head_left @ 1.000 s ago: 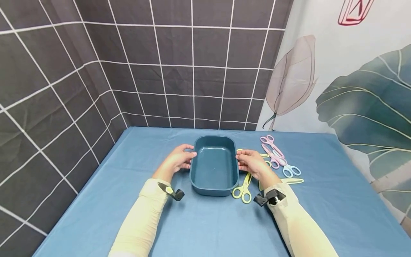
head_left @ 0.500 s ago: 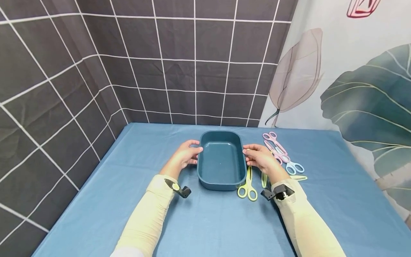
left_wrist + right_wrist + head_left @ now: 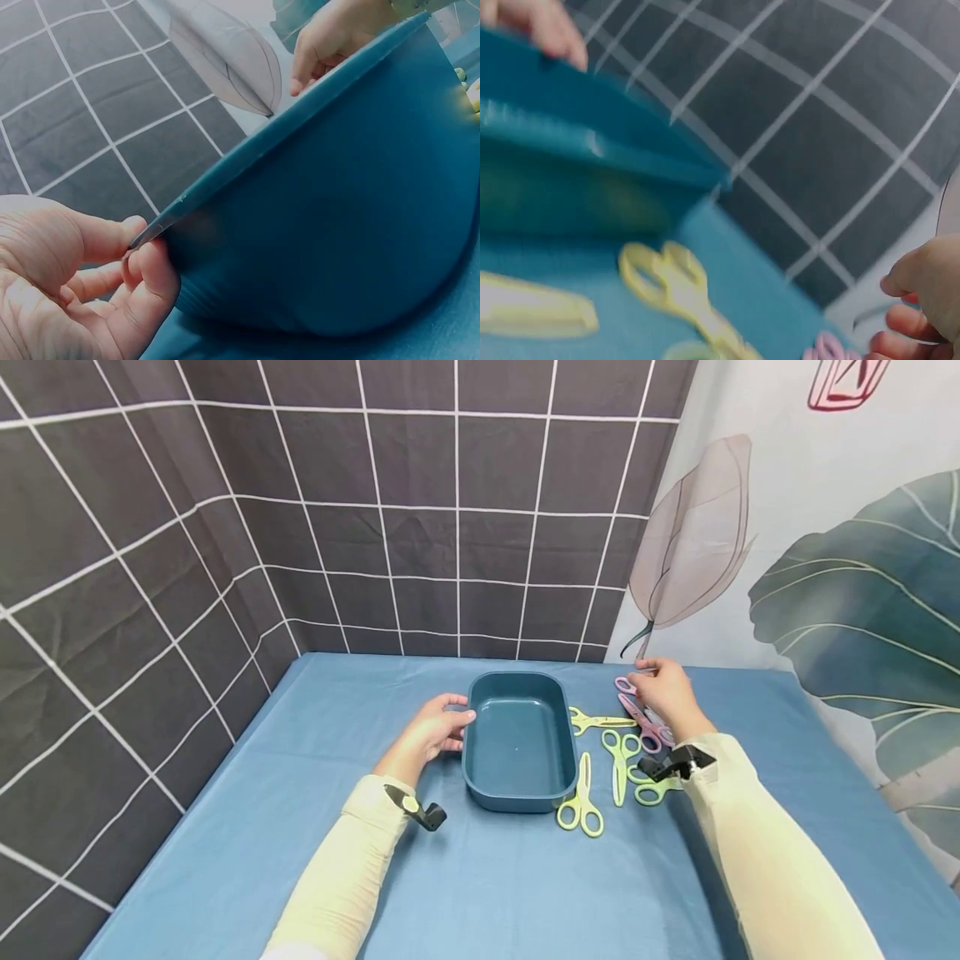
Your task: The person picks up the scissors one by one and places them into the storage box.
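My left hand (image 3: 433, 731) pinches the left rim of a dark blue rectangular plastic bin (image 3: 519, 804). In the left wrist view, thumb and fingers (image 3: 154, 274) close on that rim. My right hand (image 3: 667, 693) hovers over the pink scissors (image 3: 637, 718) to the right of the bin and partly covers them. The right wrist view has its fingers (image 3: 904, 319) loosely bent, holding nothing, with pink handle loops (image 3: 829, 346) below and apart. Yellow scissors (image 3: 600, 722) lie between bin and right hand.
More yellow scissors (image 3: 582, 802) lie close to the bin's front right corner. Two green pairs of scissors (image 3: 619, 768) lie farther right, one partly under the right wrist. A blue cloth (image 3: 360, 693) covers the table, and a dark gridded curtain (image 3: 412, 543) hangs behind.
My right hand has let go of the bin and moved right and away to the pink scissors. The bin first shifted slightly right in view; my left hand has stayed on its rim.
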A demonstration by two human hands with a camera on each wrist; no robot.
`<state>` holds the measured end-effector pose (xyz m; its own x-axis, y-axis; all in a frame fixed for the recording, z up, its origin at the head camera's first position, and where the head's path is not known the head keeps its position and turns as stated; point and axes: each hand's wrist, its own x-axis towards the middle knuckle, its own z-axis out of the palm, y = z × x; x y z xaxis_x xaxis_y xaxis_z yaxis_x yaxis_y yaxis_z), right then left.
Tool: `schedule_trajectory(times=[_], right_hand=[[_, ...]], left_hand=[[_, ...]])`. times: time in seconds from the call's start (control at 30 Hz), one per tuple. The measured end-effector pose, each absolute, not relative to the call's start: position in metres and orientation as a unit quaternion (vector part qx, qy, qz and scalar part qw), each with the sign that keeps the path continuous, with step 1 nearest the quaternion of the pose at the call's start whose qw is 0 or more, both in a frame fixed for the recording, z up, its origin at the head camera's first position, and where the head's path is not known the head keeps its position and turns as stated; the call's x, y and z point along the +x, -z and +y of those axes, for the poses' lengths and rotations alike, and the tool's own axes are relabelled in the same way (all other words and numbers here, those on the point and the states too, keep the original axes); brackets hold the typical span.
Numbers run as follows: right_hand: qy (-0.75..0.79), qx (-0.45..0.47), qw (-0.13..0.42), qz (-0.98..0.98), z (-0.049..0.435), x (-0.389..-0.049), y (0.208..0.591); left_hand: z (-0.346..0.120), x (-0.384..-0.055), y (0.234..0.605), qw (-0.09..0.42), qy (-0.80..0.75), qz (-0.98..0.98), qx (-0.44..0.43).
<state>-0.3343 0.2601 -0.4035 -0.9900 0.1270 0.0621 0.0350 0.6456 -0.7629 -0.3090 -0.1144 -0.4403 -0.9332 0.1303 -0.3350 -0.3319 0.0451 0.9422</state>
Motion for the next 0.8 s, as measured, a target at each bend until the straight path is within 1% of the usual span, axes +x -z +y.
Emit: schedule_trajectory(times=[0.13,0.23,0.37,0.43,0.7,0.8], right_hand=[[-0.302,-0.04,0.074,-0.95,0.279,-0.338,0.412],[-0.252,-0.037,0.063,-0.965,0.29,-0.339,0.419],[-0.233,-0.044,0.016,-0.971,0.297,-0.341,0.428],[-0.231,-0.045,0.003,-0.972,0.298,-0.343,0.431],[-0.204,-0.026,-0.001,-0.979,0.301,-0.354,0.441],[-0.206,-0.015,0.004,-0.978,0.301,-0.357,0.442]], left_hand=[[-0.114,-0.308,0.441,0.165,-0.689,0.703,-0.068],[-0.114,-0.308,0.44,0.167,-0.688,0.704,-0.067],[-0.115,-0.308,0.441,0.17,-0.69,0.701,-0.068],[-0.115,-0.309,0.441,0.17,-0.692,0.698,-0.069],[-0.114,-0.307,0.441,0.178,-0.699,0.689,-0.07],[-0.115,-0.308,0.442,0.174,-0.702,0.687,-0.067]])
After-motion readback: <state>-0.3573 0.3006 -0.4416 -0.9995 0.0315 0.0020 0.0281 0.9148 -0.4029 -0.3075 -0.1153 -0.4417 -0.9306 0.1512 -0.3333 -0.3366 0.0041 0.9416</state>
